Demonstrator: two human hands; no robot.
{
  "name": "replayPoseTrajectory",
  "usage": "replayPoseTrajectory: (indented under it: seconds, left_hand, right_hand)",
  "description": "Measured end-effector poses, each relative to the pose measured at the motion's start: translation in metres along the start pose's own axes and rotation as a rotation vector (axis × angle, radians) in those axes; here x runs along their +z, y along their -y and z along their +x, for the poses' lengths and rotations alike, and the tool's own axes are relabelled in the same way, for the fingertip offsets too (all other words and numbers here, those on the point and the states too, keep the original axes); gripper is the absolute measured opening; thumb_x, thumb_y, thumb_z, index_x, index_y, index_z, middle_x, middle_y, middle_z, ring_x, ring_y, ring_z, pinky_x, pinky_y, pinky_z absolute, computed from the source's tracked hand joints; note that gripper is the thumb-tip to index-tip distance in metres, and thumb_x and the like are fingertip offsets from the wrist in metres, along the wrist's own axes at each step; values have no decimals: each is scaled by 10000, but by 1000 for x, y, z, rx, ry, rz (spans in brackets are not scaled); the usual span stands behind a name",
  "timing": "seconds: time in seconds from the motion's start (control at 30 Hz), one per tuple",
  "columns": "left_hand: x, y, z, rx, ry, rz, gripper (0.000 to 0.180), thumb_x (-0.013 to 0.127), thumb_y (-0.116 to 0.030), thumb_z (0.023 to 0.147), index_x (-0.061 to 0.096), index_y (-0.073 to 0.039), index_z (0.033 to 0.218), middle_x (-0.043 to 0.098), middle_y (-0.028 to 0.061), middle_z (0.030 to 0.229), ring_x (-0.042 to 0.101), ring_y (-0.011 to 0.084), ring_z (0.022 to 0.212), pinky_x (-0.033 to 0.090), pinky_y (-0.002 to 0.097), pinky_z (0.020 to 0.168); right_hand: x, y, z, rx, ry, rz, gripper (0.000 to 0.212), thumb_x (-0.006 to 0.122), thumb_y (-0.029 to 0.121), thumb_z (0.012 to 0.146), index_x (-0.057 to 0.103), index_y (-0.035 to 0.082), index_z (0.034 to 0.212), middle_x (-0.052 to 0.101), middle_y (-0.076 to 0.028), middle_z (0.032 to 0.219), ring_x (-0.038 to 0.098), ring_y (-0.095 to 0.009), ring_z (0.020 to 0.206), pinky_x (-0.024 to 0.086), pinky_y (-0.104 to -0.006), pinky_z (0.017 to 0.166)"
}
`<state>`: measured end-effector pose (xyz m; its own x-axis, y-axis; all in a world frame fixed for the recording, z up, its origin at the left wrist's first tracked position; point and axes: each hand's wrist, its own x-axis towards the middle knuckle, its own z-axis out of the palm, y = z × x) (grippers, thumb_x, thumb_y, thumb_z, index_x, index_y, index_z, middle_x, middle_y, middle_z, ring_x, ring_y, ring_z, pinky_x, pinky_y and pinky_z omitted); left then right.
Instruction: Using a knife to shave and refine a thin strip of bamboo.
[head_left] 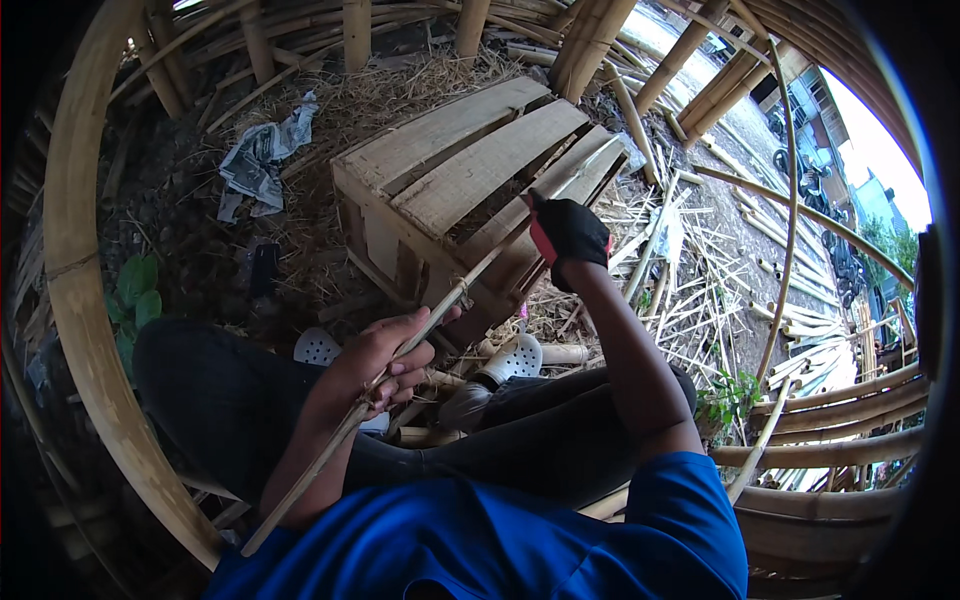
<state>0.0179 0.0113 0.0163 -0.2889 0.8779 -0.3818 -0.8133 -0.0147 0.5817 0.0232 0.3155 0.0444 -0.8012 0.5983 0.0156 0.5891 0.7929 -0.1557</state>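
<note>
We see the left hand (pixel 368 352) bare, with its fingers curled around a long, thin bamboo stick (pixel 305 478). It is just in front of the wooden crate (pixel 490 165), on our side. The stick slants up through this hand: its low end is well apart from the crate, by the blue shirt (pixel 450 540), and its upper part reaches over the crate top.

The right hand (pixel 578 238) wears a black and red glove and is over the right part of the crate, up against the stick. We see mostly its back, so we cannot tell how tightly its fingers are closed or if they grip anything.

The crate has flat boards on top with gaps between them. In front of it, we see two legs in dark trousers (pixel 520 425) and pale shoes with holes (pixel 517 358). Left of the crate lies a crumpled sheet of paper (pixel 262 165), and farther left a thick bamboo pole (pixel 75 200) bends in our view. Right of the crate, many thin bamboo pieces (pixel 690 275) lie in a mess. Behind the crate stand bamboo posts (pixel 590 48).
</note>
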Motion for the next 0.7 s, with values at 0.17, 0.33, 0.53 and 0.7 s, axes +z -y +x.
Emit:
replayPoseTrajectory:
  seconds: [0.17,0.33,0.53,0.7]
  left_hand:
    - [-2,-4,0,-51,-6,63,478,391,-392,1129,467,-90,1492,365,-67,573,353,23,367,325,188,355]
    - [0,2,4,6,-16,206,467,434,-386,1119,495,-84,1470,379,-51,568,374,43,373,346,203,364]
    - [-12,0,8,-36,-33,202,453,435,-378,1121,506,-96,1468,386,-49,526,403,48,339,371,213,313]
    - [-4,1,7,2,-14,215,403,477,-392,1105,570,-96,1363,402,-49,561,405,43,377,349,201,354]
  right_hand:
    - [14,30,-37,-28,66,70,658,375,611,1041,773,86,1058,748,-201,1062,705,-426,1029,535,-488,911]
    - [-9,-12,17,75,59,29,690,394,646,1018,786,78,1008,741,-230,1020,713,-429,981,546,-490,825]
    - [19,5,-11,-59,83,32,710,385,706,997,782,117,997,741,-220,1010,711,-420,1000,536,-496,880]
    - [5,-3,2,32,19,-44,673,398,681,1005,784,130,1016,749,-201,995,719,-398,1003,542,-487,855]
